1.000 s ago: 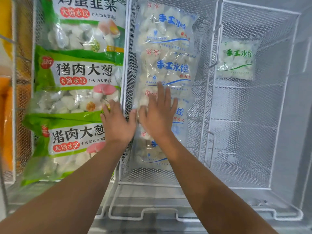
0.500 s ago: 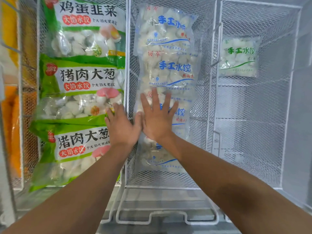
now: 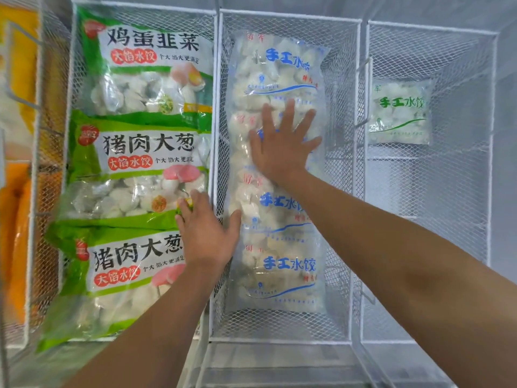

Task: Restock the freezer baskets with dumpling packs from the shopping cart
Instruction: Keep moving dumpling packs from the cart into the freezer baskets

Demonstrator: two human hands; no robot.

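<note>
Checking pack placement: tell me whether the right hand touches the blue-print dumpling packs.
Touching. Head view: right hand lies flat, fingers spread, on the blue-print dumpling packs.

The freezer baskets (image 3: 285, 18) are showing white coated wire mesh, matt and a little rough. The green dumpling packs (image 3: 145, 79) are looking like glossy printed plastic, with soft wrinkles catching light. The blue-printed packs (image 3: 279, 71) are lying in clear, thin plastic film, shiny and slightly crumpled. The small green-printed pack (image 3: 400, 113) is showing the same clear glossy film.
</note>
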